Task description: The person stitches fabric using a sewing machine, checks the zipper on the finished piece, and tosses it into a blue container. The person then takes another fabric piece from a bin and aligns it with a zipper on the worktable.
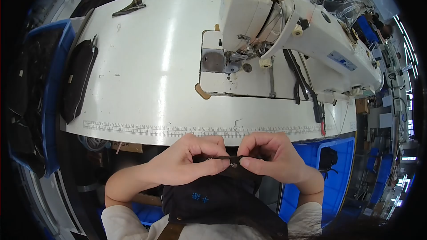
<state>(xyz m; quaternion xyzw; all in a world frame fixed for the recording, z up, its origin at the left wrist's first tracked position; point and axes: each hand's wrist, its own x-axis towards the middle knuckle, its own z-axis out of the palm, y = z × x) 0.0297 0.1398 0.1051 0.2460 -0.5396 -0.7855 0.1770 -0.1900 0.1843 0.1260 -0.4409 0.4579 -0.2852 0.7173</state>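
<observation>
A dark fabric piece with a small stretch of zipper teeth (233,165) is held in front of the body, just off the table's near edge. My left hand (189,160) pinches its left part between thumb and fingers. On the right part, my right hand (273,158) has the same kind of pinch, thumb on top. The two thumbs are close together with the zipper teeth between them. Most of the piece is hidden behind the fingers and against the dark apron (213,200).
A sewing machine (307,31) stands on the white table (133,84). Black zipper strips (294,73) and a screwdriver (317,109) lie by it. At left are a dark pouch (80,80) and a blue bin (55,93); another blue bin (347,173) is at lower right.
</observation>
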